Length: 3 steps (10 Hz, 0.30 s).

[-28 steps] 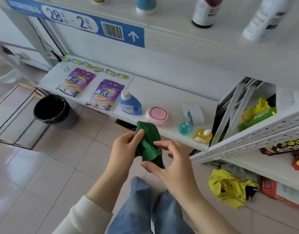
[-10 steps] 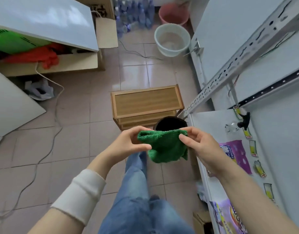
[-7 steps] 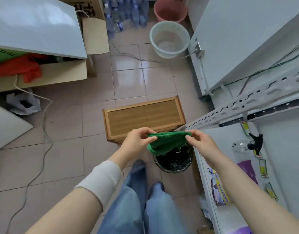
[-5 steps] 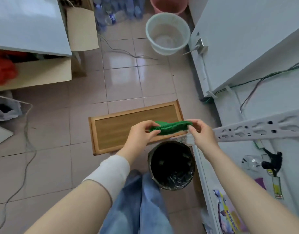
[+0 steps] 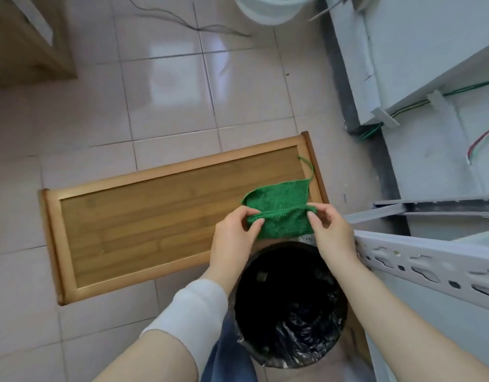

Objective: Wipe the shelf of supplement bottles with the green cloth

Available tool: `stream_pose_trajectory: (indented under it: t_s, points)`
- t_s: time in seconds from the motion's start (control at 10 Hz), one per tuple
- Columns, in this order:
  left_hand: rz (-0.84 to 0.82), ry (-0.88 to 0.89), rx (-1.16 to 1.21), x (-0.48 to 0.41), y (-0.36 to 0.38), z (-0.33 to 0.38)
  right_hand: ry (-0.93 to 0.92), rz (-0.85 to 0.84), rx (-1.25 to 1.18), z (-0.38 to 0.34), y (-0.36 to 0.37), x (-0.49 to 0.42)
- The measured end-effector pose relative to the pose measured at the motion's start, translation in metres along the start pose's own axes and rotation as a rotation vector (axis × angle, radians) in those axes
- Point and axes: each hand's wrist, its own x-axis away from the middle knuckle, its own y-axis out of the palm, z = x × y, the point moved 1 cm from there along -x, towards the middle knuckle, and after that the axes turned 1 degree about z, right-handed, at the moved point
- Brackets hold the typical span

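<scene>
Green cloth (image 5: 279,208) now opened flat, held at 12 o'clock of bin (image 5: 279,244); edges pinched by left hand (image 5: 232,238) and right hand (image 5: 331,232). Probably being shaken out: best done directly over bin.

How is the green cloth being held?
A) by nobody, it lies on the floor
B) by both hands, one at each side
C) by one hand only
B: the left hand pinches one side of the green cloth and the right hand pinches the other, holding it up beside the black bin.
</scene>
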Motion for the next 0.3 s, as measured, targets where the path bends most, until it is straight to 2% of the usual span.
stream_pose_trajectory:
  t_s: [0.2, 0.3]
  points:
    - [-0.011, 0.033, -0.045, -0.031, -0.010, 0.014, -0.073, 0.080, 0.057, -0.021, 0.008, -0.025]
    - [0.035, 0.075, -0.096, -0.035, -0.027, 0.024, -0.102, 0.154, 0.174, -0.034, 0.005, -0.025]
